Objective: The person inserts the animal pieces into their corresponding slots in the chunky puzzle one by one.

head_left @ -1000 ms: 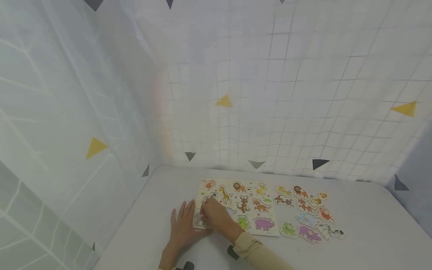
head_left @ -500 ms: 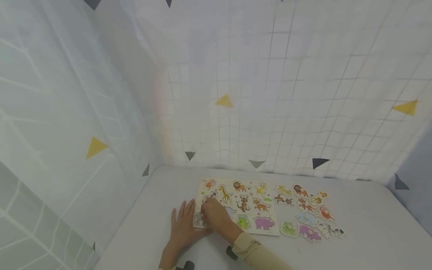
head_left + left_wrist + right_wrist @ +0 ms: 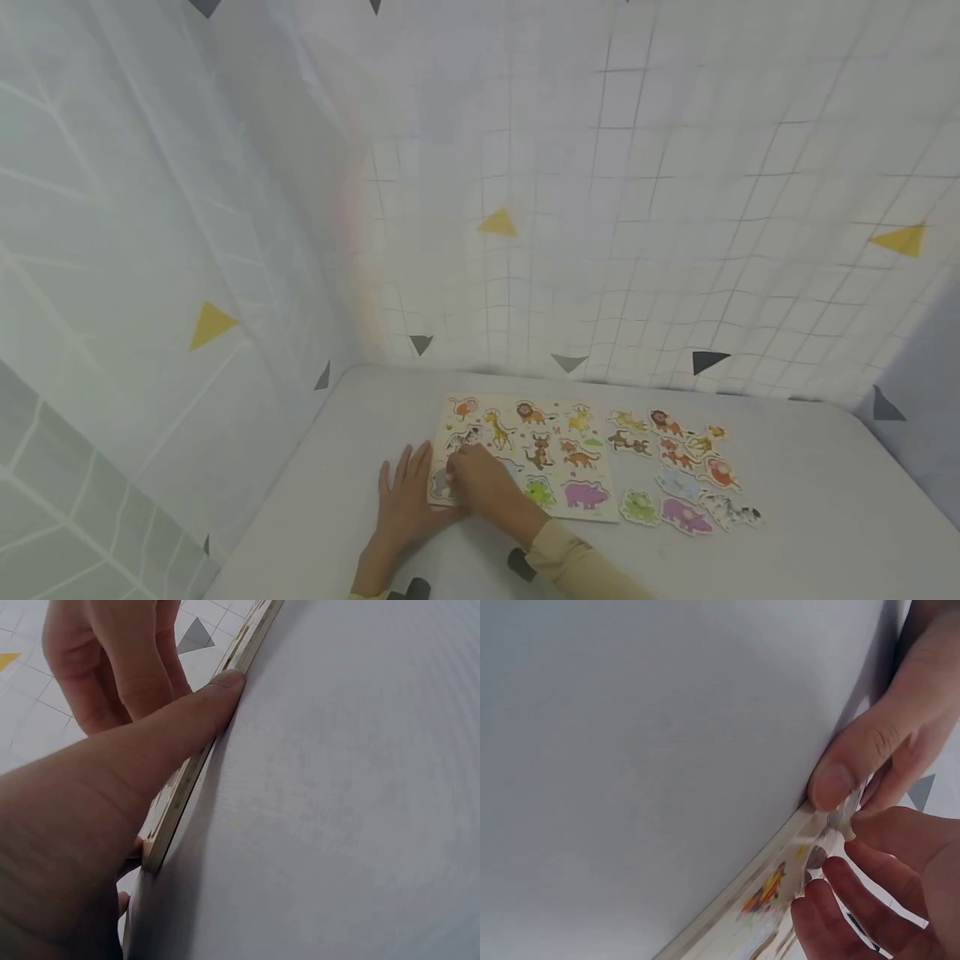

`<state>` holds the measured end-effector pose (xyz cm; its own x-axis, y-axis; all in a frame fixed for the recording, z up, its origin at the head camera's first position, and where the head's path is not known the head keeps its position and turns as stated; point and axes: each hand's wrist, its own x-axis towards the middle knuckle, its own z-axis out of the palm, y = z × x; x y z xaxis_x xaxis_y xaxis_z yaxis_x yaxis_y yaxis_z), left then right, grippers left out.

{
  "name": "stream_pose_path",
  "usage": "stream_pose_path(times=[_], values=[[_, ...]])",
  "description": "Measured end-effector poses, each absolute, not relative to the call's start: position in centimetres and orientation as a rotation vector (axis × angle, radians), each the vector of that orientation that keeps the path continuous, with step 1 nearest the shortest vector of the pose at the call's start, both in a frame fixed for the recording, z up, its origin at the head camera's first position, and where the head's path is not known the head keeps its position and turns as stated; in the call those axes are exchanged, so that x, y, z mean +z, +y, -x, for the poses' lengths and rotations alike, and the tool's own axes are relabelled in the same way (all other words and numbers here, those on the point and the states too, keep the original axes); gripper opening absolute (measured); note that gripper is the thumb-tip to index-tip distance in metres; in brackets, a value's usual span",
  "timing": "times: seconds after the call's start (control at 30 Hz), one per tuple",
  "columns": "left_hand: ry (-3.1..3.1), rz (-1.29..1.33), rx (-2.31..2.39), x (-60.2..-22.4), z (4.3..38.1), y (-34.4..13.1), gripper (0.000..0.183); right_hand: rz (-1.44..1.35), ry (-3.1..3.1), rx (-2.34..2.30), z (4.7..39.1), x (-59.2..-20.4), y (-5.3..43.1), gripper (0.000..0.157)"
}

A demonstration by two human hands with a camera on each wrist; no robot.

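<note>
A wooden animal puzzle board point(image 3: 557, 511) lies on the table in the head view. Along its left and front edges lies my left hand point(image 3: 405, 504), with fingers straight and spread. Its thumb point(image 3: 214, 697) presses the board's front edge in the left wrist view. Over the board's lower left corner, my right hand point(image 3: 487, 482) pinches a pale knob point(image 3: 845, 825) between thumb and fingers. The knob belongs to a grey animal puzzle piece point(image 3: 438, 483), mostly hidden under the fingers; its exact animal cannot be told.
Right of the board lie several loose animal pieces, among them a lion point(image 3: 666, 422), a green frog point(image 3: 640, 506), a purple hippo point(image 3: 686, 517) and a zebra point(image 3: 731, 510). A gridded white cloth point(image 3: 570, 292) hangs behind the white table point(image 3: 810, 492).
My right hand has shifted very slightly, and more of the zebra picture on the board shows above it. The left hand and the loose pieces have stayed in place.
</note>
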<state>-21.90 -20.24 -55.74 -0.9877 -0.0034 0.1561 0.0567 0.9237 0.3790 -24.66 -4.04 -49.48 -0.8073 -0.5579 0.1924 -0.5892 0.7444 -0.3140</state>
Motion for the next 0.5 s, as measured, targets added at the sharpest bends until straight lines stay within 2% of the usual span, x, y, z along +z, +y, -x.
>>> stream_pose_path(times=[0.17,0.5], values=[[-2.926,0.037,-0.597,-55.6,21.8,-20.1,0.125,-0.977,-2.811,0.676,24.4,-49.0,-2.8,0.008],[-2.922,0.041,-0.576,-56.2,22.2,-20.3,0.123,-0.822,-2.849,0.82,24.8,-49.2,-0.6,0.01]])
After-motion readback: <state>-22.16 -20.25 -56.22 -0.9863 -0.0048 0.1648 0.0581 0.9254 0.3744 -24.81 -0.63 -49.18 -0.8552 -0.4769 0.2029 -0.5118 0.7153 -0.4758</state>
